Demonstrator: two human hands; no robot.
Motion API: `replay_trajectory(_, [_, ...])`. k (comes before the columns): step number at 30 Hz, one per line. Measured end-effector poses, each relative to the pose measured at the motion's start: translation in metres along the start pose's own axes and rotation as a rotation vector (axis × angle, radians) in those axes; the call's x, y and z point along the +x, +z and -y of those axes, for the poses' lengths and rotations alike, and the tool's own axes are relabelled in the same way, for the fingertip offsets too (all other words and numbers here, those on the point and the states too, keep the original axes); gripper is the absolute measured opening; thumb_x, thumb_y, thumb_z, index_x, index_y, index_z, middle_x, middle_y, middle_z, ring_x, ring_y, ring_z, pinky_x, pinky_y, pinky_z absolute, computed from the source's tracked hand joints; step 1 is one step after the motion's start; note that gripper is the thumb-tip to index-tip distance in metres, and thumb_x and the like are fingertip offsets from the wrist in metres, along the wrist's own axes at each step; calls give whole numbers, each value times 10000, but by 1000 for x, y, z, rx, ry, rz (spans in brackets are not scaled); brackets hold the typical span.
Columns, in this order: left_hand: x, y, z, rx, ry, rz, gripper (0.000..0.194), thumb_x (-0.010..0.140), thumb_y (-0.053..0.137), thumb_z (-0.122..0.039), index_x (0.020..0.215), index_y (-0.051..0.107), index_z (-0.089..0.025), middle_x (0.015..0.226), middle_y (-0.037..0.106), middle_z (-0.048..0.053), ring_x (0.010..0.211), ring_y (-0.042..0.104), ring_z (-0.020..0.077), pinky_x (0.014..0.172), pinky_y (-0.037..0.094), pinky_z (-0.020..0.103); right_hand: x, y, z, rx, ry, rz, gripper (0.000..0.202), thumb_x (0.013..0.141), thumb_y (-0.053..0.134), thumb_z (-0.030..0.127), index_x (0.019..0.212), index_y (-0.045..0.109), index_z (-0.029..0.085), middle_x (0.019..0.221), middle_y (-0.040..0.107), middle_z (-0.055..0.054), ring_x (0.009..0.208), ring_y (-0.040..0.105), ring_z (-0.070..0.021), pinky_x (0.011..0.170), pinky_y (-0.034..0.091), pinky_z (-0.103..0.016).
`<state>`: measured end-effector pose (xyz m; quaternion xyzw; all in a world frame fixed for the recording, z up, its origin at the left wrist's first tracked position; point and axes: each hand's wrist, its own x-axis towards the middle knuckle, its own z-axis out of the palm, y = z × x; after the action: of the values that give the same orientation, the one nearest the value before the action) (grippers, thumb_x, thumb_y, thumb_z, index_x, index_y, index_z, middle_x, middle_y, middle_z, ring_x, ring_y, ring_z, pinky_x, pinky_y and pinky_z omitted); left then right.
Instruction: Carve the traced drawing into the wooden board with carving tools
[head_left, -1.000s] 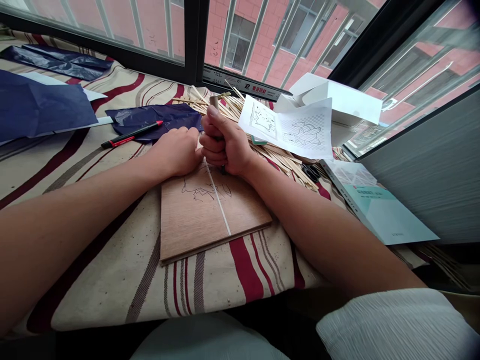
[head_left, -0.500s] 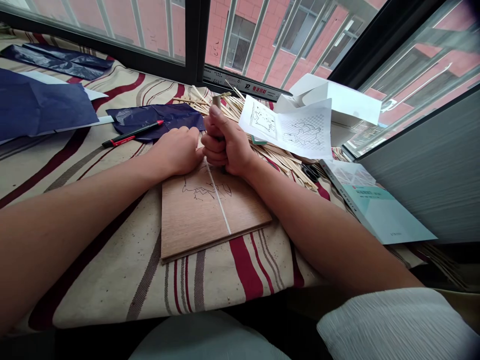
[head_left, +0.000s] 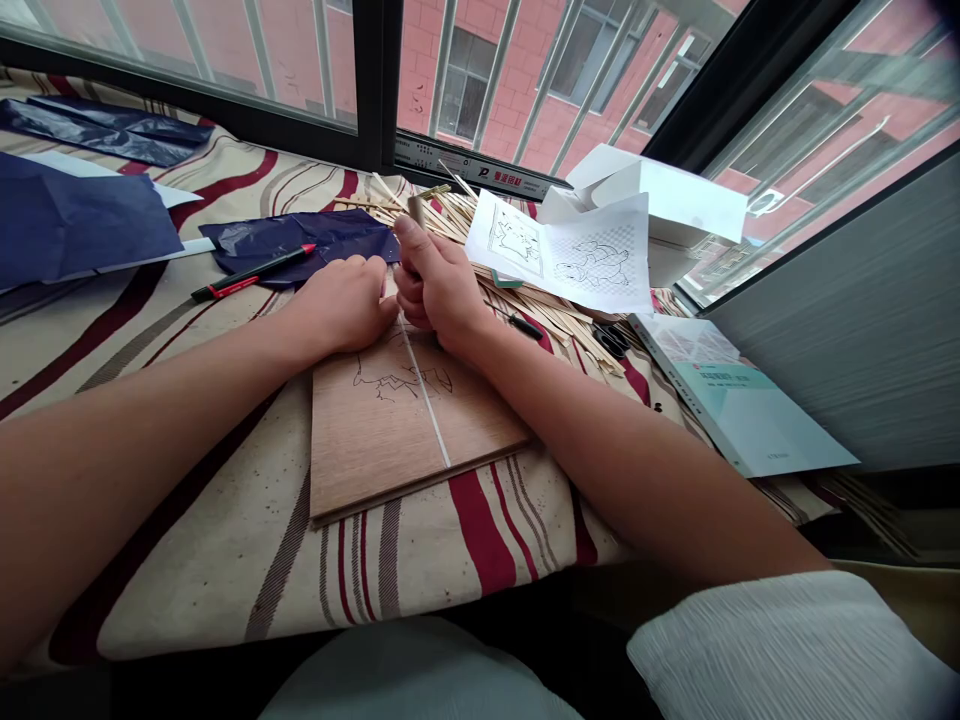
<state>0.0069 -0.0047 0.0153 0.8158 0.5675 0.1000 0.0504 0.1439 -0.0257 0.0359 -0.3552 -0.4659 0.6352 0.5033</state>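
Observation:
A wooden board (head_left: pixel 375 450) lies on the striped cloth, with a black line drawing and a pale stripe down it. My right hand (head_left: pixel 439 285) is closed around an upright tool with a round, light wooden handle (head_left: pixel 416 210); its top pokes out above my thumb. The tool's lower end is hidden behind my fist. Beside it, my left hand (head_left: pixel 349 300) rests at the far left part of the board, fingers curled and thumb near the right fist. What lies under those fingers, if anything, is hidden.
A black-and-red pen (head_left: pixel 255 275) lies on dark blue sheets (head_left: pixel 315 240) to the left. Beyond my right hand are thin wooden strips (head_left: pixel 559 315), a paper with line drawings (head_left: pixel 562 250), a white box (head_left: pixel 682 205), black scissors (head_left: pixel 611 340) and a book (head_left: pixel 739 395).
The whole view has shifted slightly, with things appearing farther left. A dark-handled tool now shows beside my right wrist. Both hands keep nearly the same pose on the board.

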Motion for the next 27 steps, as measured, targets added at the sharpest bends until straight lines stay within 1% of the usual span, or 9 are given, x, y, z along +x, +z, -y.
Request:
replay_trajectory(3, [-1, -3, -4, 74, -51, 5, 301, 994, 497, -400, 1131, 623, -163, 1217, 696, 192, 1210, 657, 386, 1039, 507, 468, 2, -2, -2, 48, -32, -106, 507, 1095, 552, 429, 696, 297, 249, 503, 215, 110, 405, 148, -66, 364, 162, -178])
replay_trajectory(7, [-2, -4, -6, 45, -43, 1, 313, 989, 484, -430, 1113, 639, -188, 1198, 698, 193, 1213, 653, 396, 1050, 506, 499, 4, -21, 2, 145, 116, 134, 542, 1117, 465, 506, 691, 257, 243, 512, 179, 119, 420, 75, -63, 369, 102, -178])
replay_trajectory(10, [-3, -4, -6, 56, -29, -9, 305, 987, 475, -421, 1097, 635, -186, 1184, 692, 193, 1215, 643, 387, 1060, 495, 493, 3, -32, 6, 197, 116, 231, 546, 1141, 358, 520, 685, 258, 238, 510, 169, 113, 428, 58, -74, 367, 93, -182])
replay_trajectory(13, [-4, -7, -5, 93, 11, -31, 292, 988, 455, -403, 1079, 622, -180, 1159, 689, 192, 1181, 646, 378, 1028, 501, 481, 2, -36, 9, 184, 15, 247, 543, 1135, 359, 531, 682, 298, 238, 515, 224, 95, 429, 134, -89, 369, 168, -192])
replay_trajectory(16, [-7, -11, -8, 116, 51, -63, 265, 982, 450, -373, 1057, 618, -183, 1139, 691, 174, 1141, 649, 369, 999, 505, 488, 2, -39, 12, 124, -79, 272, 514, 1092, 480, 555, 701, 377, 237, 560, 319, 73, 460, 289, -95, 421, 304, -202])
replay_trajectory(19, [-13, -13, -15, 108, 107, -81, 287, 989, 437, -375, 1059, 634, -177, 1157, 690, 174, 1148, 635, 382, 1014, 497, 534, -1, -38, 15, 60, -123, 281, 409, 1067, 559, 459, 745, 461, 227, 602, 403, 58, 500, 379, -94, 468, 362, -210])
replay_trajectory(23, [-19, -10, -26, 66, 215, -56, 309, 989, 433, -328, 1111, 646, -142, 1264, 665, 204, 1214, 607, 395, 1060, 490, 559, -7, -32, 14, 34, -152, 323, 141, 1045, 538, 249, 916, 577, 207, 641, 462, 62, 477, 332, -79, 435, 276, -203])
replay_trajectory(25, [-20, -6, -28, 64, 235, -45, 323, 968, 446, -289, 1144, 655, -115, 1285, 660, 215, 1214, 609, 392, 1076, 489, 551, -9, -28, 13, 66, -164, 323, 170, 1037, 558, 264, 875, 558, 211, 614, 401, 74, 460, 261, -75, 419, 218, -206])
replay_trajectory(27, [-19, -2, -26, 59, 254, -51, 371, 960, 448, -274, 1206, 658, -92, 1287, 662, 216, 1197, 616, 389, 1080, 491, 546, -9, -24, 14, 86, -151, 281, 346, 1024, 613, 351, 739, 462, 224, 571, 310, 82, 450, 178, -76, 399, 162, -220])
